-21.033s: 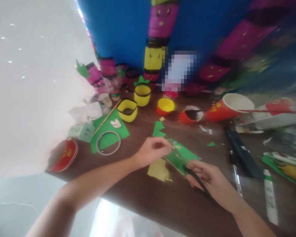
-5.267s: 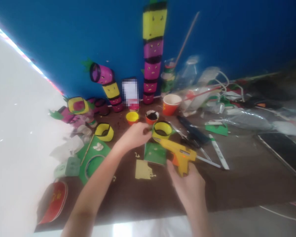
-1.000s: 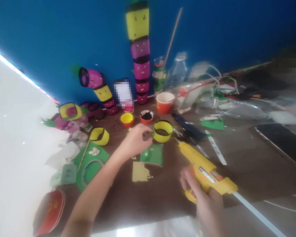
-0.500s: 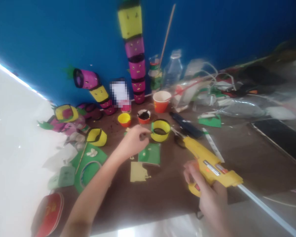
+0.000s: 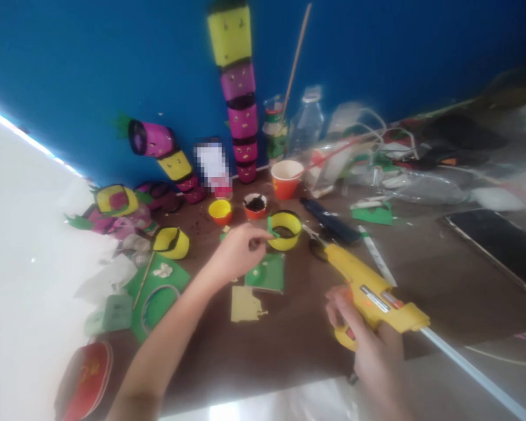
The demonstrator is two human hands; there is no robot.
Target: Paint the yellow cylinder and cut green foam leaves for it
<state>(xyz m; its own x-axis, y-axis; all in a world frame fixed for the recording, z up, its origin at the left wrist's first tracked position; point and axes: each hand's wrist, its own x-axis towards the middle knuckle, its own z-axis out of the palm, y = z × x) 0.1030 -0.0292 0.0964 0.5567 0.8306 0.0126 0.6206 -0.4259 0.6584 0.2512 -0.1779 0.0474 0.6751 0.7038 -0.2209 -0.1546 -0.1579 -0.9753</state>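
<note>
My left hand (image 5: 245, 252) reaches in from the lower left, thumb and finger closed at the left wall of a yellow cup (image 5: 293, 241) with black bands. A small green piece (image 5: 270, 227) lies against that wall at my fingertips; the exact grip is hard to see. In my right hand (image 5: 372, 345) is a yellow hot glue gun (image 5: 359, 275), a long glue stick (image 5: 469, 362) trailing from its back. The gun's nozzle points up and left, near black-handled scissors (image 5: 319, 248). Below the cup lie a green square (image 5: 269, 275) and a torn pale-yellow sheet (image 5: 245, 304).
Stacked purple and yellow cup figures (image 5: 244, 120) stand along the blue wall. Small cups (image 5: 220, 218), an orange paper cup (image 5: 286, 186) and a clear bottle (image 5: 307, 120) sit behind. Left are green sheets (image 5: 135, 286) and a tape ring (image 5: 144, 316); a dark phone-like slab (image 5: 499, 248) lies right.
Almost nothing differs. The whole view has shifted very slightly; both hands keep their places, the left at the yellow cup and the right around the glue gun.
</note>
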